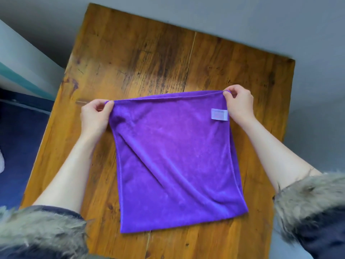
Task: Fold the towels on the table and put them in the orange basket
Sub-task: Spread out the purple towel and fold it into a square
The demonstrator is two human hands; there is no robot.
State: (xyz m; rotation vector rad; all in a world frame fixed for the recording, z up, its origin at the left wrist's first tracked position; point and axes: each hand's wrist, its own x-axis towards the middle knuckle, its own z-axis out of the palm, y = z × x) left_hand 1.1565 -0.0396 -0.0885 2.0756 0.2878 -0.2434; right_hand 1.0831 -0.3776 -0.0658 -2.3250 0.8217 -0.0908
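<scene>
Now both forearms reach forward over the wooden table (141, 58), bare from the fur-trimmed sleeves (43, 230) at the bottom corners up to the wrists. The left hand (94, 116) sits at the far-left corner of the purple towel (171, 157), thumb and fingers pinched together on the cloth, knuckles turned outward to the left. The right hand (239, 103) does the same at the far-right corner, its fingertips closed on the hem and its wrist bent slightly inward. Between the two hands the far edge of the towel is stretched taut and lifted a little, curving gently from one grip to the other. The near part of the towel lies flat on the table, its near edge close to the person, with diagonal creases running from the left hand's corner down toward the near-right corner. A small white label (219, 114) shows on the towel just beside the right hand. Grey floor (308, 25) surrounds the table, and a dark blue surface (16, 143) lies to the left.
</scene>
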